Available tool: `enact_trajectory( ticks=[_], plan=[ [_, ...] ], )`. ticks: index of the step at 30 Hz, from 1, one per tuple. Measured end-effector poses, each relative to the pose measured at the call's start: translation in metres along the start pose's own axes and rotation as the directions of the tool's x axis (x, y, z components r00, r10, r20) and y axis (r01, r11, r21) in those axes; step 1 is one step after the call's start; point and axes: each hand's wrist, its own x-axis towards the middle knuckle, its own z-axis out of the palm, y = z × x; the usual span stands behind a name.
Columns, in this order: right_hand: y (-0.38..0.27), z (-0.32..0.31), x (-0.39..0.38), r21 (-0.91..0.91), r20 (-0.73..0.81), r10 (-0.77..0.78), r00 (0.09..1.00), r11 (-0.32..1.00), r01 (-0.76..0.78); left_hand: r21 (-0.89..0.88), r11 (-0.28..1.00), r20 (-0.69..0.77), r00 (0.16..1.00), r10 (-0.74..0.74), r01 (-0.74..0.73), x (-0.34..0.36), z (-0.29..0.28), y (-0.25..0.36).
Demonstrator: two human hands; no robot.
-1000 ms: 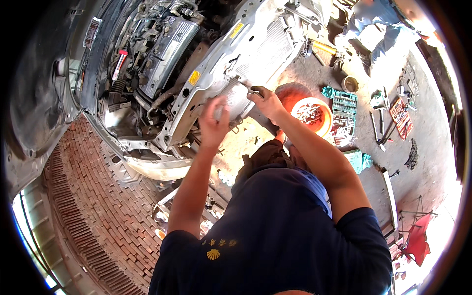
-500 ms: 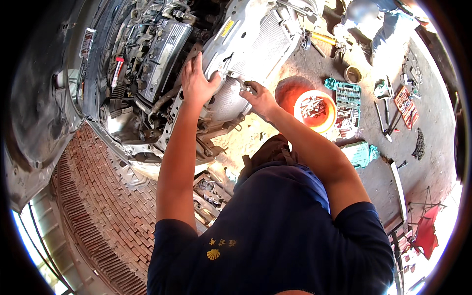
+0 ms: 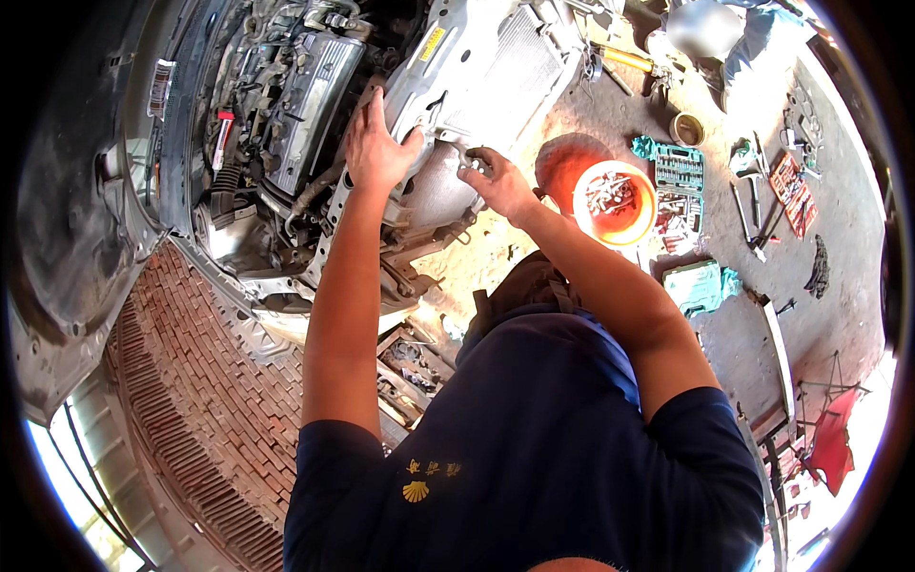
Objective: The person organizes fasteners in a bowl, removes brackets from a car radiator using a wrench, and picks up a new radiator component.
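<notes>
My left hand (image 3: 378,148) lies on the grey metal front panel (image 3: 426,84) of a car, its fingers stretched out and its thumb spread away. To its right, my right hand (image 3: 498,183) is at the lower edge of the same panel, fingers curled and thumb drawn in toward them. Something small may be between those fingertips, but I cannot make it out. A silver finned radiator or condenser (image 3: 519,71) sits against the panel. Beyond my left hand is the engine (image 3: 319,105) in its open bay.
At right, an orange bucket (image 3: 629,224) holds loose bolts, beside a teal socket case (image 3: 679,170). Hammers (image 3: 745,214) and a red tool tray (image 3: 793,195) lie on the floor. Another person (image 3: 762,43) is at the far right. The raised hood (image 3: 71,210) stands at left.
The view has shifted slightly. My right hand's fingers have shifted a little at the panel edge; my left hand stays on the panel.
</notes>
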Motion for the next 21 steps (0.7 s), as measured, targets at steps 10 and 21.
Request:
enact_trajectory(
  ticks=[10,21],
  plan=[
    [0.009,0.004,0.003,0.064,-0.07,-0.018,0.997,0.998,0.023,0.041,0.998,0.045,0.998,-0.044,0.042,0.005,0.001,0.005],
    [0.027,0.034,0.003,-0.051,-0.307,-0.075,0.949,0.997,0.062,0.07,0.992,0.063,0.992,-0.107,0.103,0.003,-0.001,0.013]
  ],
)
